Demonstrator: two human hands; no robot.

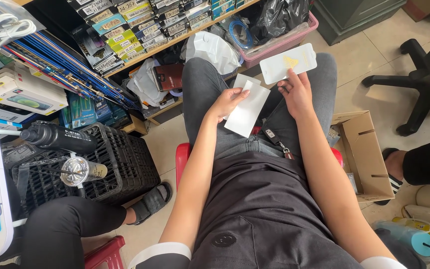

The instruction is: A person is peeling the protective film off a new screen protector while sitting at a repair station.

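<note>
Tiled floor surrounds a seated person; shelves of stock stand beyond the knees. Items in hand: one white sleeve, flat and rectangular, and one white protector sheet, rounded at the corners with a yellow mark. Left hand: fingers closed on the sleeve's upper edge, over the lap. Right hand: fingers pinch the sheet's lower edge, sheet raised above the fingers. One cardboard box lies right of the right hand.
</note>
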